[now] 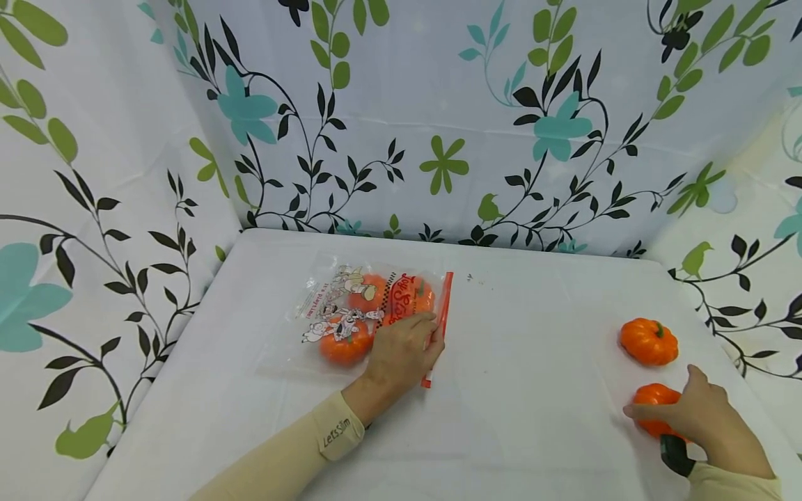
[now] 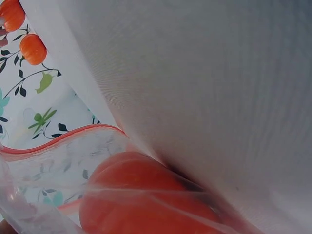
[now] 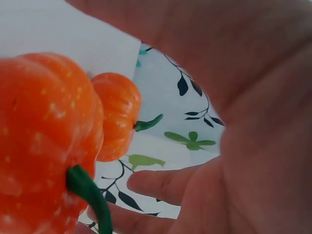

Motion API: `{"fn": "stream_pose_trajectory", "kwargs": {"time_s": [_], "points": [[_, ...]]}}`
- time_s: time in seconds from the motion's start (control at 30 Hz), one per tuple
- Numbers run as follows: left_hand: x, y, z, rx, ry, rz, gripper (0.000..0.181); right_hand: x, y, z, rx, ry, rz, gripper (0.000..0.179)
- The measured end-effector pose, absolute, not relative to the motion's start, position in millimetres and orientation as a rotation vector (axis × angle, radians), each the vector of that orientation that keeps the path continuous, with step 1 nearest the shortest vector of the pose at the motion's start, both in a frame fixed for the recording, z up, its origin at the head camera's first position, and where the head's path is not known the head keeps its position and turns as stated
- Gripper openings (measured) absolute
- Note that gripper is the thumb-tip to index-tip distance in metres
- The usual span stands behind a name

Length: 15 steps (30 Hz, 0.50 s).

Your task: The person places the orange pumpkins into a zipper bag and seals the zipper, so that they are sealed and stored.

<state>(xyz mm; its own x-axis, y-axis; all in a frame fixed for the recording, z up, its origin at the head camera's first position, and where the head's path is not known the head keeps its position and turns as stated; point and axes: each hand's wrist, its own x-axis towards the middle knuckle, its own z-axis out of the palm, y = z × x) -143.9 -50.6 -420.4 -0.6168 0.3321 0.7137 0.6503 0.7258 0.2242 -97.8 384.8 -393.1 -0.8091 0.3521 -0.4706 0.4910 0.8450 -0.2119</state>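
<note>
My left hand (image 1: 404, 351) has its fingers curled at the open end of a clear zip bag (image 1: 282, 348), pinching it beside the red zip strip (image 1: 445, 299). Inside the bag lie several orange toy pumpkins (image 1: 343, 344), seen through printed plastic. At the right, my right hand (image 1: 708, 417) spreads thumb and fingers over a small orange toy pumpkin (image 1: 654, 396), partly hiding it. In the right wrist view this pumpkin (image 3: 44, 131) with its green stem sits in front of the spread fingers (image 3: 161, 185). Another toy pumpkin (image 1: 649, 342) sits just beyond it.
A white-covered table (image 1: 532, 390) carries everything. Behind it and at the sides hangs a white curtain (image 1: 388, 202) printed with leaves, flowers and birds. A black wrist strap (image 1: 675, 456) shows at the right wrist.
</note>
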Motion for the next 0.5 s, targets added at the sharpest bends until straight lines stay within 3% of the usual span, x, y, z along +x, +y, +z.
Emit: {"fn": "stream_pose_trajectory", "kwargs": {"time_s": [0.5], "points": [[-143, -52, -423, -0.739, -2.259, -0.653, 0.017, -86, 385, -394, 0.638, 2.532, -0.447, 0.111]]}}
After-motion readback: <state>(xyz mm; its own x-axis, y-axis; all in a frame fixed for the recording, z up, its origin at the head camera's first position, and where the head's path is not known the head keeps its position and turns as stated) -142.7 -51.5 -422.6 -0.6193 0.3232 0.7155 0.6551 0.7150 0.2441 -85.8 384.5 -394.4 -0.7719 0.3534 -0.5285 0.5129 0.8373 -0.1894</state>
